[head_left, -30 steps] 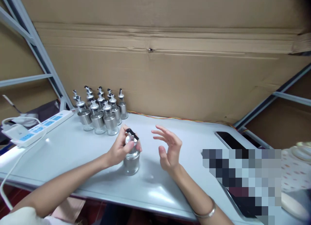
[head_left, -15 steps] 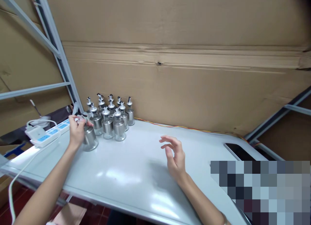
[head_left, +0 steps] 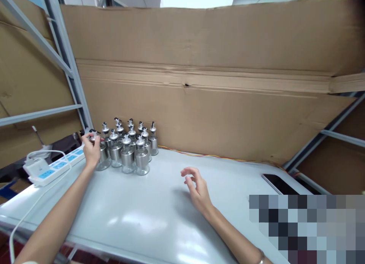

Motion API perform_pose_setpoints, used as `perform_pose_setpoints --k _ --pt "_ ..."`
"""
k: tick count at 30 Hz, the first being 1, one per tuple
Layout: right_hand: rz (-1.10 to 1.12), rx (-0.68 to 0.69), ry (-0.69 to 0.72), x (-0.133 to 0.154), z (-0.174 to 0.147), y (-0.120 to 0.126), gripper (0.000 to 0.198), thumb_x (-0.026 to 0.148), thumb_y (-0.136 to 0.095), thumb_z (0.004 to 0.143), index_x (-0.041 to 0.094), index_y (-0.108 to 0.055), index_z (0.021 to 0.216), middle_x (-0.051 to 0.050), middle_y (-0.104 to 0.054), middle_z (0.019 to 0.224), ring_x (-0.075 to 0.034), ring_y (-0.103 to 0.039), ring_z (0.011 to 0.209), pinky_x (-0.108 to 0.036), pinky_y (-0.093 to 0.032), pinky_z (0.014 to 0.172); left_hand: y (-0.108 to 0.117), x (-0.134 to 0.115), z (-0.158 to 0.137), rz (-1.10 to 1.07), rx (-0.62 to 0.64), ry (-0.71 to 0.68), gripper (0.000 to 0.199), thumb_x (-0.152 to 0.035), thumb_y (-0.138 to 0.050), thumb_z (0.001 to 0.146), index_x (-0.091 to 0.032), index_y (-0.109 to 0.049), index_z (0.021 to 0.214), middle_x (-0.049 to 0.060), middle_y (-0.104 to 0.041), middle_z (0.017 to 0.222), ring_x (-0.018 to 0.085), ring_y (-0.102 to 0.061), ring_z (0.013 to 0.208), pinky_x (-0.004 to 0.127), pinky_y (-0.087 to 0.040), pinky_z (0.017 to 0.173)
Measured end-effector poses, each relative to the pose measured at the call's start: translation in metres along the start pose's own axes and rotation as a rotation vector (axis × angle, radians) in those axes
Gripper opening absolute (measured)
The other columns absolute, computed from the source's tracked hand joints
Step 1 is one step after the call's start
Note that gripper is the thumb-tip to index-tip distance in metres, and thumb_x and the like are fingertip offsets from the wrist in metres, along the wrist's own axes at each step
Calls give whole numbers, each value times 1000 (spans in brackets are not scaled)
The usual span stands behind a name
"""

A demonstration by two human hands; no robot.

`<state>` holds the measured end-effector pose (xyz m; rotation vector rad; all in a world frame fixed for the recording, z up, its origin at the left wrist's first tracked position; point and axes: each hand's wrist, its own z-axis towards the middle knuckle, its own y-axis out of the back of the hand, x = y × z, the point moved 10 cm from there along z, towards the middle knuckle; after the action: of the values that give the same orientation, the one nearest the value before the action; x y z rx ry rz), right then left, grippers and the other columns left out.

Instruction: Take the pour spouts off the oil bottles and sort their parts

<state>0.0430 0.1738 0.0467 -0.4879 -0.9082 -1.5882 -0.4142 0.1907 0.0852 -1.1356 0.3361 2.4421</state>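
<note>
At the left of the table, my left hand (head_left: 91, 150) is closed round the upper part of an oil dispenser bottle (head_left: 103, 160). That bottle has a clear glass base, a brushed steel band and a pourer top, partly covered by my fingers. It stands upright at the left end of a cluster of several matching bottles (head_left: 127, 160) with silver caps and dark spouts. Over the middle of the table hovers my right hand (head_left: 198, 190), fingers loosely curved and apart, holding nothing.
A white power strip (head_left: 57, 167) with a plugged-in adapter (head_left: 36, 169) runs along the left edge. Cardboard (head_left: 213, 115) walls the back. Thin wires (head_left: 205, 155) lie along its foot. A phone (head_left: 281, 184) rests at the right beside a blurred-out area.
My left hand has moved the bottle back, closer to the cluster. My right hand has shifted slightly left, still empty. The view has tilted up.
</note>
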Motion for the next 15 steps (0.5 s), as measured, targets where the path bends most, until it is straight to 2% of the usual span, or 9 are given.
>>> perform_pose_setpoints --k 5,9,12,15 --pt "87 70 -184 -16 15 -36 28 44 -42 89 20 -52 100 -10 -64 95 -21 -61 89 -33 -51 68 -4 19 -5 -55 -17 76 31 -38 -55 81 -22 -45 106 1 -63 79 22 -61 81 35 -43 82" --pt "179 76 -263 -21 32 -66 35 50 -44 86 20 -54 99 -10 -63 97 -23 -60 93 -36 -49 74 -10 29 -5 -185 21 102 34 -44 -55 81 -22 -50 106 4 -62 98 22 -59 98 34 -41 92" --pt "260 42 -313 -30 43 -86 36 53 -48 82 21 -56 95 -10 -63 102 -24 -58 99 -37 -47 81 -14 42 1 -304 17 172 36 -49 -49 84 -21 -51 107 6 -57 116 22 -54 110 32 -42 94" --pt "405 -55 -455 -55 51 -101 41 57 -52 77 22 -58 97 -9 -62 114 -24 -52 114 -39 -43 92 -17 65 4 -425 -2 318 41 -51 -34 90 -21 -49 113 7 -52 127 21 -46 123 29 -41 97"
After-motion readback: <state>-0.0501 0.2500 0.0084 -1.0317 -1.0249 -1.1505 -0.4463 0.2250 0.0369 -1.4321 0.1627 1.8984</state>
